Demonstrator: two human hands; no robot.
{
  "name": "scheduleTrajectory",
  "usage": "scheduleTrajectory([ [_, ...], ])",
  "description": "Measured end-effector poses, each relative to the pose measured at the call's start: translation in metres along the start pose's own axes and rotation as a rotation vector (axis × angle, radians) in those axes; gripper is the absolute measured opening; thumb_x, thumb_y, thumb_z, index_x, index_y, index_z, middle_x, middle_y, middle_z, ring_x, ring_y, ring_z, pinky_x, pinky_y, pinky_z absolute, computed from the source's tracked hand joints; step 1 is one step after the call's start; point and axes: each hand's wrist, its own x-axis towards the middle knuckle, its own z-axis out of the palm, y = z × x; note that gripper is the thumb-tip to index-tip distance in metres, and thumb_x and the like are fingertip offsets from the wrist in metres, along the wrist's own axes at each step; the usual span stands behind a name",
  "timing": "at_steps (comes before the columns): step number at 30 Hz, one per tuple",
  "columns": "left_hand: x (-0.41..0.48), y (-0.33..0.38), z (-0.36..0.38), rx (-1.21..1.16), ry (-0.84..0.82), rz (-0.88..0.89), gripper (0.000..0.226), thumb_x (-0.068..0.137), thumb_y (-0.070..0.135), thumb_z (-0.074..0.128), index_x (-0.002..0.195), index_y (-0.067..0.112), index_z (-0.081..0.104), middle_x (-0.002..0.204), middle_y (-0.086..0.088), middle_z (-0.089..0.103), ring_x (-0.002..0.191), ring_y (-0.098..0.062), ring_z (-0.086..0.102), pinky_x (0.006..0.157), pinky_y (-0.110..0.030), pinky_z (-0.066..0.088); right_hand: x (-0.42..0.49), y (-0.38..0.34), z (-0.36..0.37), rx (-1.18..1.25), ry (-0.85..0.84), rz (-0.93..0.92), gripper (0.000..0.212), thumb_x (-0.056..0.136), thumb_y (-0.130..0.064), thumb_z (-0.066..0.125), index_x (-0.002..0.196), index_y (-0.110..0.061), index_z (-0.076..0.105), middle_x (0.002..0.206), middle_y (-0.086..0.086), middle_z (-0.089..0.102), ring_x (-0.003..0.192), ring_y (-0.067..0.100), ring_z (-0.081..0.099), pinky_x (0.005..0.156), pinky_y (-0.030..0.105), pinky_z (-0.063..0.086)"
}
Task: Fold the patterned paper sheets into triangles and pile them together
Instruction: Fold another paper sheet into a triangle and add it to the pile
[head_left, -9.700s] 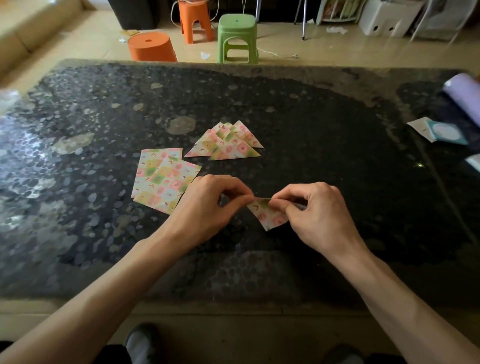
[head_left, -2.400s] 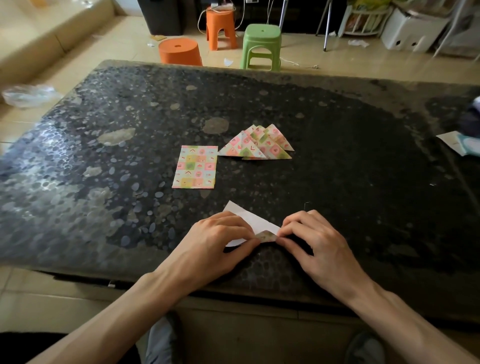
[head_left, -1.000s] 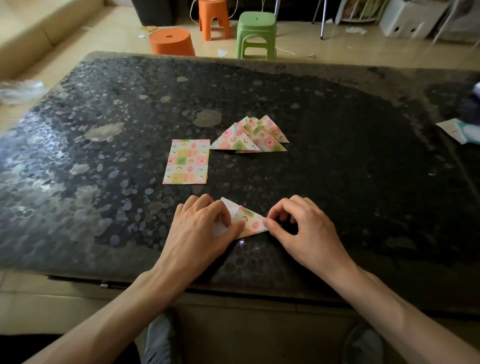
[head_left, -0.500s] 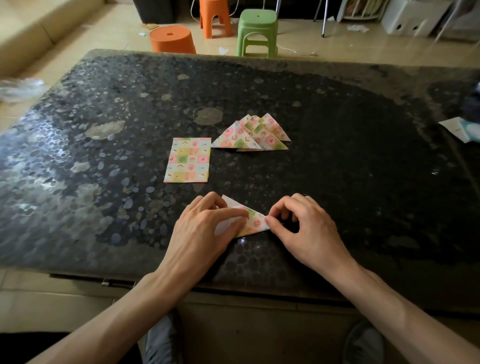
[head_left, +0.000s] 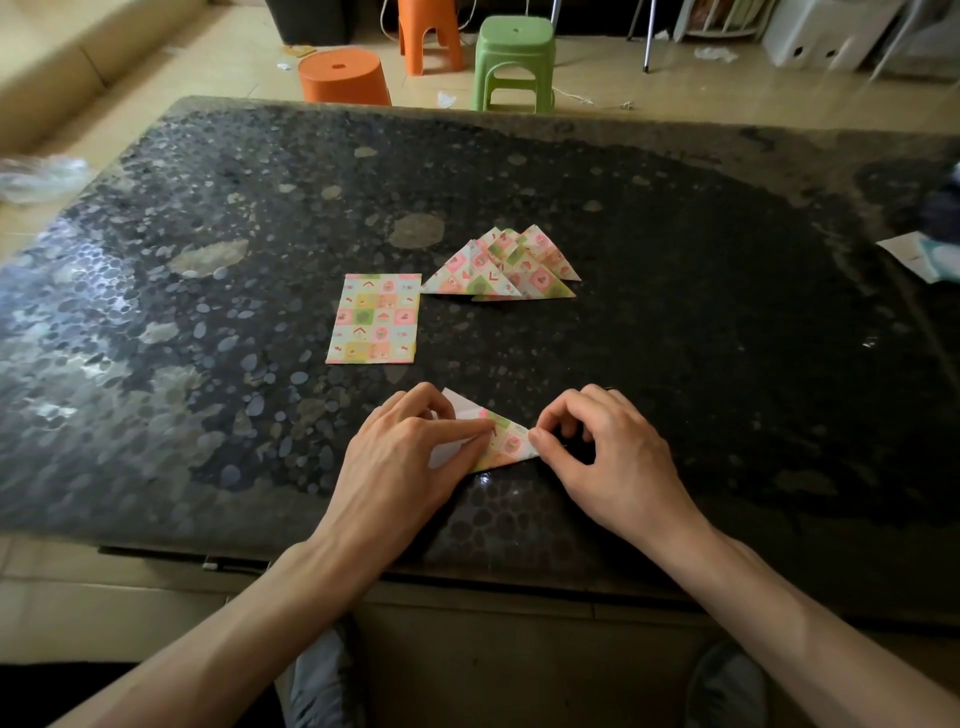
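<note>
**Light paper, pinned flat and nipped at one corner**

The dark, glossy, pebble-patterned table (head_left: 675, 338) carries everything. Beyond the hands, a little toward the right one, lies the loose pile of folded pastel-checked paper triangles (head_left: 498, 270), overlapping and fanned rather than squared up. Just left of that pile, straight ahead of the left hand, one flat rectangular sheet of the same pastel-checked paper (head_left: 375, 318) lies unfolded. Between the hands, close to the table's near edge, is the half-folded sheet (head_left: 506, 441). A patterned flap is turned over its white back and comes to a point toward the right hand.

The left hand (head_left: 405, 457) lies over the sheet's left part, fingers fairly straight, pressing it to the table. The right hand (head_left: 608, 457) is curled, with thumb and forefinger nipping the sheet's right corner.

The paper looks very light and thin, limp until creased, and likely to slide on the glossy table. It probably needs one hand holding it down while the other works. It is best taken at corners and edges with the fingertips. A crooked crease will probably stay, and a rough pull could tear or crumple it.
</note>
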Motion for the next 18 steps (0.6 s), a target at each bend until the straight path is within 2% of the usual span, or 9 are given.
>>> scheduleTrajectory([
  [18,0.0008,0.0008,-0.0001,-0.017,0.017,-0.018,0.023,0.088,0.051,0.067,0.106,0.044,0.079,0.094,0.015,0.056,0.088,-0.005,0.058,0.079,-0.026,0.049,-0.0007,-0.0039,0.0058,-0.047,0.028,0.005,0.01,0.098,-0.043,0.06,0.094,-0.034,0.059,0.091,-0.019,0.049,0.093,0.003,0.046,0.07,0.027,0.048],
])
